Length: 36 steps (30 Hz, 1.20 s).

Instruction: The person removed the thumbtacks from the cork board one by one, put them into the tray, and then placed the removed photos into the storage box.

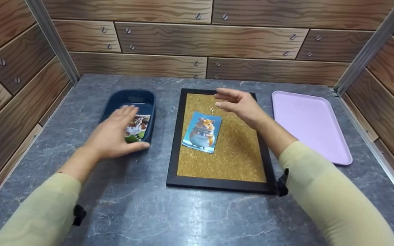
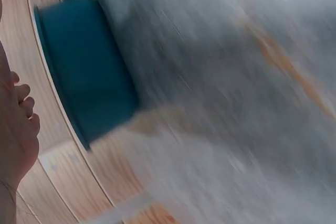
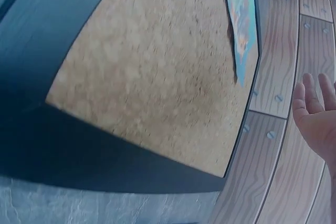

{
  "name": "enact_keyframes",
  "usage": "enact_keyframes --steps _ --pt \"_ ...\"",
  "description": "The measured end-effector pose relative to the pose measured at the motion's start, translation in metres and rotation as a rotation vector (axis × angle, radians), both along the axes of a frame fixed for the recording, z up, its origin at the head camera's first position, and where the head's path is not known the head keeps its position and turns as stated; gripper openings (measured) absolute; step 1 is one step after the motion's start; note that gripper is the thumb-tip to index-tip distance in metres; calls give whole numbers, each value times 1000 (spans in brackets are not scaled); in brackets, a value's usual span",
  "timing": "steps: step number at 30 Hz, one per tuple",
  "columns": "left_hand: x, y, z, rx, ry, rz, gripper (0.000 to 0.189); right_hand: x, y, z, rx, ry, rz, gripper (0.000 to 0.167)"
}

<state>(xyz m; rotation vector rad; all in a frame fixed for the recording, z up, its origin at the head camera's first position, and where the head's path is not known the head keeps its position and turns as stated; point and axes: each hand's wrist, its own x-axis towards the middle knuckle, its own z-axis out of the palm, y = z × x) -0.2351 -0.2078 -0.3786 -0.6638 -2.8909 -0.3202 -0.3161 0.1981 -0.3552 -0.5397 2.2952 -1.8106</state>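
On my head view the left hand point(image 1: 111, 138) was over the blue box point(image 1: 137, 96), released, fingers straight and thumb spread, nothing in its grip; a second card point(image 1: 139, 127) lay inside the box, just beside those fingers and partly hidden by them. The right hand point(image 1: 240, 105) hung over the far right part of the cork board point(image 1: 231, 164), also released; fingers loosely bent, thumb apart, nothing pinched. The hamster card point(image 1: 202, 133) lay on the board, left of middle and slightly tilted; it sat left of the right fingertips and nearer the camera, clear of both hands. Small white bits point(image 1: 212, 110) showed just past its far edge, between card and right thumb; too small for me to identify. My left wrist view was blurred; the purple tray point(image 1: 311, 130) was on the table point(image 1: 149, 215), right of the board.
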Motion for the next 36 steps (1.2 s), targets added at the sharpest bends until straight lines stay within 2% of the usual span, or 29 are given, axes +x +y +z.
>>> enact_keyframes --steps 3,8,12,16,23,27,36 --pt "0 21 1 -7 19 -65 119 -4 5 -3 27 26 -17 56" --pt "2 53 -3 -41 8 -146 117 -5 8 -2 41 20 -35 55" --pt "2 76 -12 -83 13 -214 116 0 5 5 63 20 -48 53" --pt "4 94 -24 -119 2 -279 116 -1 3 5 64 22 -56 53" --pt "3 118 -42 -154 3 -395 115 -26 10 -24 90 38 -72 56" --pt "2 129 -49 -139 5 -427 113 -28 9 -31 114 60 -72 56" --pt "-7 146 -56 -150 -16 -432 110 -32 2 -36 140 57 -65 51"
